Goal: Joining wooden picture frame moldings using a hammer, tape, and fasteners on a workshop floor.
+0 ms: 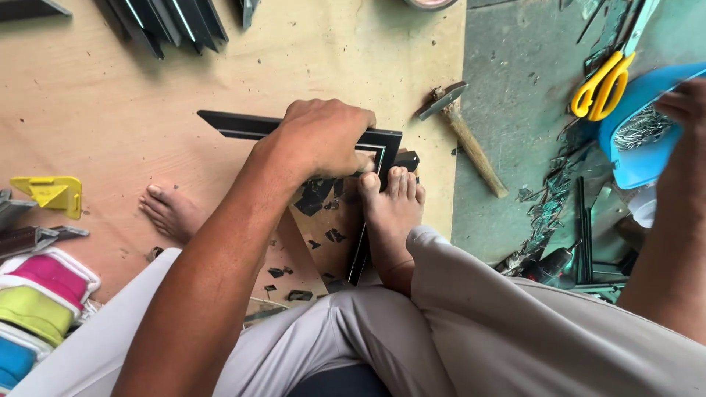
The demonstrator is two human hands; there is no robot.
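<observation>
While the left hand (pixel 323 140) presses down on the corner of a black picture frame with a thin pale inner line (pixel 243 126), its fingers are curled shut over the frame's mitred corner, knuckles up. The frame lies flat on a pale brown plywood board (pixel 95 110), its corner near the board's right edge, one rail running left from the hand and the other running down towards the person's lap. The person's right foot (pixel 390 213) rests on that second rail, toes just beside the gripping fingers; the left foot (pixel 170 212) sits on bare board, well apart to the left. Small dark chips (pixel 323 195) lie scattered inside the frame's angle.

The right hand (pixel 680 103) is at the far right, off the board, its fingertips touching the rim of a blue plastic dish holding thin metal nails (pixel 640 140); whether the fingers are closed on the rim cannot be told. Yellow-handled scissors (pixel 603 84) lie just above the dish on the green floor (pixel 515 81). A wooden-handled hammer (pixel 467 136) lies across the board's right edge, near the frame corner.

Open board stretches above and left of the frame. At the top edge lean more black frame lengths (pixel 169 22). Near the left edge sit a yellow plastic corner piece (pixel 51 192) and a stack of pink, yellow-green and blue pads (pixel 37 309). Glass offcuts and debris (pixel 551 206) crowd the floor below the dish.
</observation>
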